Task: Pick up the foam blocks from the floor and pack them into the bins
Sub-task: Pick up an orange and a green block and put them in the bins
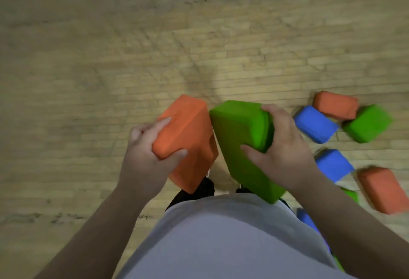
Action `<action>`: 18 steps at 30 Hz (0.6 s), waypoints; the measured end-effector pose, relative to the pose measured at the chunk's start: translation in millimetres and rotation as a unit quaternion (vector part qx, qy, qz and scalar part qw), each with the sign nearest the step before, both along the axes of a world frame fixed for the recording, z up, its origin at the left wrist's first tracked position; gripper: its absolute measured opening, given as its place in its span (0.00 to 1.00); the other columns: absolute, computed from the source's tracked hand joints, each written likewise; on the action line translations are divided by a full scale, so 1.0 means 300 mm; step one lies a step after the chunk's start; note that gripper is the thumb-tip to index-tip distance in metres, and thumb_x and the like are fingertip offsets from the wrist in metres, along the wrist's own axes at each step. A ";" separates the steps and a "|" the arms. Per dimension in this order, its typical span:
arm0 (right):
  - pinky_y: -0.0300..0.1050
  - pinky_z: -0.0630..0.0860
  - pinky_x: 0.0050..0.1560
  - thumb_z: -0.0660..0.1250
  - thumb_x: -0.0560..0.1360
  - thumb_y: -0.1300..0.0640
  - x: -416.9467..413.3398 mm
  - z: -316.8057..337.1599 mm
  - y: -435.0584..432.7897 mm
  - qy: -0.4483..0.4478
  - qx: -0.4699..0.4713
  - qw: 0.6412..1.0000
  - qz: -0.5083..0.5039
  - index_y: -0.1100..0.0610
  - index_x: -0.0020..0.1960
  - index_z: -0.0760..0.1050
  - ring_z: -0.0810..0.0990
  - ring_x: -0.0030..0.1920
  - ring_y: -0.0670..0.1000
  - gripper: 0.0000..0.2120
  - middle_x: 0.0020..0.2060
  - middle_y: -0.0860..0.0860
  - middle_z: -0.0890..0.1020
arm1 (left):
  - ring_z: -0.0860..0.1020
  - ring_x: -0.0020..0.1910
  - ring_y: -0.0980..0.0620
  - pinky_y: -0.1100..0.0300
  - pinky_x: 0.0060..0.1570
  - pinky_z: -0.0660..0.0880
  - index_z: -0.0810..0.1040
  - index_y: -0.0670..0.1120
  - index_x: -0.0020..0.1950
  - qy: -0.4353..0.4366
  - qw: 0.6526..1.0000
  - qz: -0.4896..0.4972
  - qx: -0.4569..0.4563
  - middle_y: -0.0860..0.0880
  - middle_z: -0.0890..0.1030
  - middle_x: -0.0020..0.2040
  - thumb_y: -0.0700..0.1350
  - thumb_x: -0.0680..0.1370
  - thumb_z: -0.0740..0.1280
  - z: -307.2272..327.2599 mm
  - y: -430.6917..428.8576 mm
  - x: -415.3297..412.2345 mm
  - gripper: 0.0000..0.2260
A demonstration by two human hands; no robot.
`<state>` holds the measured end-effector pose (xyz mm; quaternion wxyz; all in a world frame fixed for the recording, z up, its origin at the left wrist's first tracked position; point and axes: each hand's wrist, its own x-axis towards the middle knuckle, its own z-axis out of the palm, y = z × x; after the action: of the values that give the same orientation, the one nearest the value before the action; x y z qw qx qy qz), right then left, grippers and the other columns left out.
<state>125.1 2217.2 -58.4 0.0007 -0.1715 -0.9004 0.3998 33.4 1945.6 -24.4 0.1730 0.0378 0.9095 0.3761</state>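
Note:
My left hand (146, 152) grips an orange foam block (188, 132) by its near end, thumb under and fingers on top. My right hand (281, 145) grips a larger green foam block (241, 137) at its right end. Both blocks are held above the floor in front of my waist, their inner edges almost touching. Several more foam blocks lie on the floor to the right: an orange one (336, 105), a blue one (315, 123), a green one (367, 123), another blue one (334, 164) and another orange one (382, 190). No bin is in view.
The wooden floor (132, 46) stretches bare ahead and to the left. My white shirt (221, 239) fills the lower middle, hiding my feet and parts of a blue block (306, 219) and a green block (352, 194) at the lower right.

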 end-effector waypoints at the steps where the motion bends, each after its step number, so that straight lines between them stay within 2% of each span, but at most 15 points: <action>1: 0.37 0.66 0.53 0.81 0.67 0.50 0.003 0.019 0.012 0.007 0.010 1.000 0.019 0.49 0.72 0.62 0.70 0.62 0.44 0.40 0.66 0.47 0.69 | 0.68 0.56 0.77 0.79 0.52 0.65 0.72 0.68 0.67 0.009 1.000 0.027 0.005 0.63 0.66 0.59 0.48 0.69 0.81 0.021 0.005 0.045 0.32; 5: 0.46 0.73 0.47 0.80 0.67 0.49 0.031 0.088 0.073 0.030 0.027 0.994 0.102 0.44 0.70 0.60 0.73 0.55 0.46 0.40 0.64 0.45 0.66 | 0.68 0.57 0.75 0.74 0.52 0.67 0.73 0.65 0.69 0.020 0.994 0.109 0.009 0.60 0.66 0.60 0.49 0.69 0.81 0.052 0.042 0.257 0.32; 9: 0.46 0.75 0.52 0.77 0.70 0.44 0.053 0.157 0.111 0.006 0.015 0.983 0.183 0.32 0.76 0.53 0.72 0.56 0.46 0.45 0.65 0.43 0.65 | 0.68 0.57 0.75 0.77 0.51 0.67 0.72 0.67 0.68 0.030 0.986 0.162 0.024 0.66 0.65 0.59 0.50 0.69 0.81 0.079 0.071 0.446 0.31; 11: 0.46 0.75 0.53 0.76 0.69 0.42 0.058 0.182 0.085 0.008 0.019 0.972 0.234 0.33 0.78 0.54 0.72 0.57 0.46 0.45 0.63 0.43 0.66 | 0.68 0.57 0.76 0.80 0.51 0.65 0.73 0.66 0.69 0.039 0.977 0.207 0.029 0.65 0.66 0.60 0.50 0.70 0.81 0.100 0.061 0.535 0.31; 15: 0.45 0.74 0.52 0.77 0.69 0.42 0.063 0.214 -0.049 0.008 0.012 0.940 0.340 0.34 0.78 0.56 0.71 0.58 0.46 0.44 0.63 0.44 0.65 | 0.68 0.60 0.73 0.73 0.56 0.66 0.74 0.65 0.70 0.053 0.949 0.309 0.014 0.58 0.67 0.61 0.52 0.69 0.81 0.128 -0.024 0.721 0.32; 18: 0.43 0.73 0.50 0.76 0.70 0.42 0.089 0.239 -0.205 0.024 0.021 0.904 0.426 0.34 0.77 0.55 0.70 0.57 0.45 0.43 0.65 0.43 0.64 | 0.67 0.59 0.75 0.77 0.56 0.64 0.73 0.65 0.69 0.068 0.918 0.390 0.005 0.57 0.68 0.61 0.52 0.69 0.80 0.143 -0.119 0.888 0.31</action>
<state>151.7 2155.6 13.2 -0.1450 0.2383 -0.8954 0.3471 299.9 1910.1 18.5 -0.0495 -0.2940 0.8597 0.4148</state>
